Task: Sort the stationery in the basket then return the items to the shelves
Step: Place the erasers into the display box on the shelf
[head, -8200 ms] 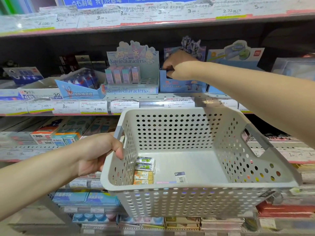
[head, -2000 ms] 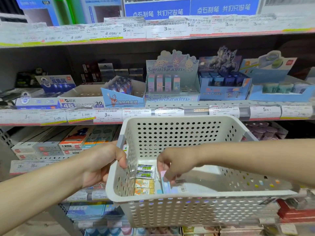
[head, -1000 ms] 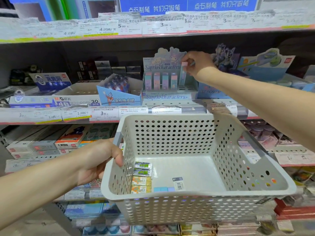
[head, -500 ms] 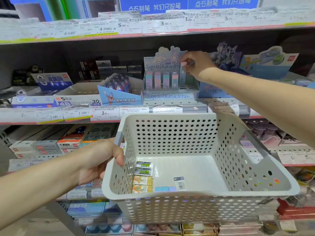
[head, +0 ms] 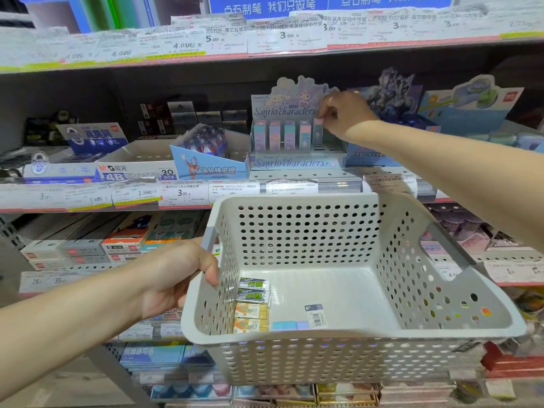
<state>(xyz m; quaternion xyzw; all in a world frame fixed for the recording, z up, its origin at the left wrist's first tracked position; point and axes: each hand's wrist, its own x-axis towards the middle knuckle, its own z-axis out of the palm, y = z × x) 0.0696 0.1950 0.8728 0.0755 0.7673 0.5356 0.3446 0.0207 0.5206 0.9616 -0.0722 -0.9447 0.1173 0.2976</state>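
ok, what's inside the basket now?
Basket holds two green-labelled packs, two orange packs, a blue-purple strip and a barcoded item. Front rim hides the nearest floor.

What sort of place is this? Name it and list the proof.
Most likely a stationery shop aisle. Price tags line the shelf edges, a Sanrio characters display box holds rows of small packaged items, and boxed erasers sit alongside. A hand restocks from a basket.

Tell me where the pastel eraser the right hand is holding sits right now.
In the head view, the pastel eraser is upper centre, pinched by the right hand at the right end of the row standing in the Sanrio display box, above the basket.
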